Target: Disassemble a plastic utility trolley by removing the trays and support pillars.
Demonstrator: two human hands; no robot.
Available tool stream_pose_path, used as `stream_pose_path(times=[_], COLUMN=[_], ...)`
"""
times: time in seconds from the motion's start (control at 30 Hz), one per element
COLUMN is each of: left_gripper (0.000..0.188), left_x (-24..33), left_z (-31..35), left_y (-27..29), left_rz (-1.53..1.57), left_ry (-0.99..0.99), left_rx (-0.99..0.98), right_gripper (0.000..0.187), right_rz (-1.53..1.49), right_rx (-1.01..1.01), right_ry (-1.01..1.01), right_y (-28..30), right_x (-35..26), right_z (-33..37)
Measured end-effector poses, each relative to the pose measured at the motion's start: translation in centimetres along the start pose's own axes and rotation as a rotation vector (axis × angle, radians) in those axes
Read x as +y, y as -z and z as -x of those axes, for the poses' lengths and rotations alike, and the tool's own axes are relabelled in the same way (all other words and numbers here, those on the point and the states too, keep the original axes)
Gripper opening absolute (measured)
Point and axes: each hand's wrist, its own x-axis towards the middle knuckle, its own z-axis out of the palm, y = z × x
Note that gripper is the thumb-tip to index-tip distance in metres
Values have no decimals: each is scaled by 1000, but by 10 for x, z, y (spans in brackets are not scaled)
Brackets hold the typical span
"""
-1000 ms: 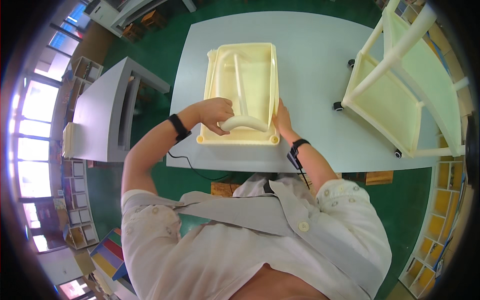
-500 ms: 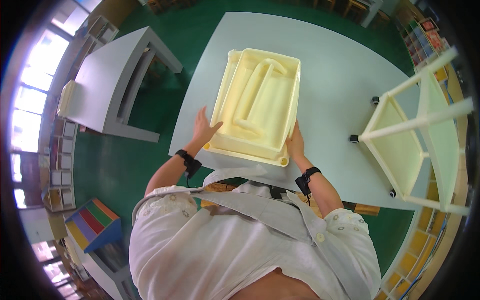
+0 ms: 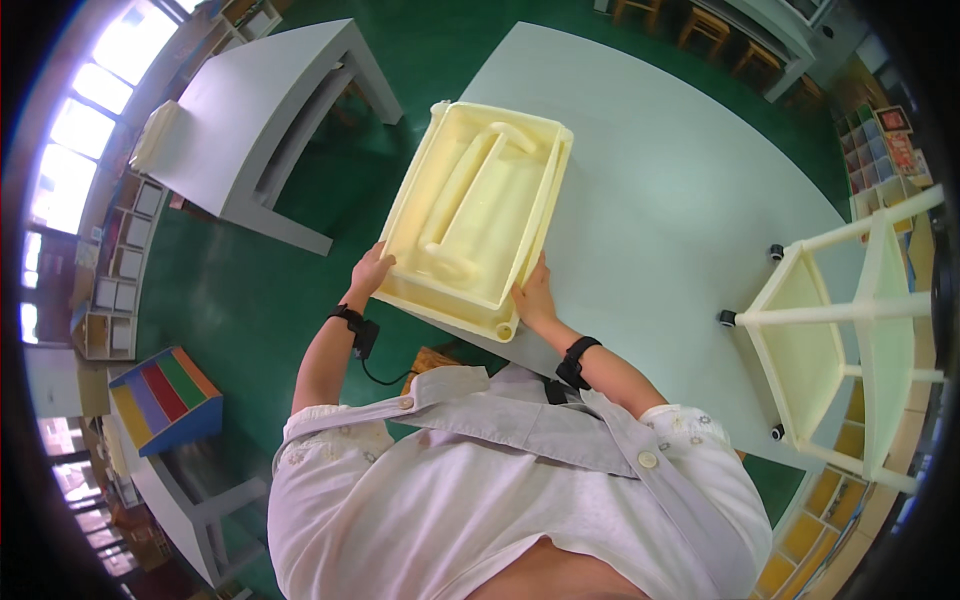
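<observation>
A cream plastic tray (image 3: pixel 490 225) with a raised rim sits stacked on a second tray of the same colour (image 3: pixel 440 308), which has round corner sockets. Inside the upper one lies a cream tube-shaped handle (image 3: pixel 464 190) with bent ends. My left hand (image 3: pixel 370 272) grips the near left side of the stack, its fingers partly hidden by the rim. At the near right side, my right hand (image 3: pixel 536 296) holds the stack's edge, thumb against the wall. The stack's left part juts past the table's left edge.
On the right of the grey table (image 3: pixel 660 180) lies a cream trolley frame (image 3: pixel 830 330) with black casters, resting on its side. Another grey table (image 3: pixel 260 120) stands to the left. A striped, colourful box (image 3: pixel 168 398) is at lower left, with wooden stools (image 3: pixel 705 30) far off.
The tray stack has shifted left and turned slightly, now reaching past the table edge. My left hand, formerly spread beside it, has closed on its side. My right hand moved left with it.
</observation>
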Motion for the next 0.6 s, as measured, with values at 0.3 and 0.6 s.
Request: stream_pose_path(times=[0.3,0.6], left_gripper=[60,49], left_x=[10,322], left_z=[-9,9], left_y=[22,87], left_rz=[486,-169], left_ry=[-187,-1132], left_rx=[-298,20], right_gripper=[59,29], right_rz=[20,439], right_rx=[-88,1087], right_ry=[123,548], right_y=[51,398], right_x=[5,-99], right_z=[9,161])
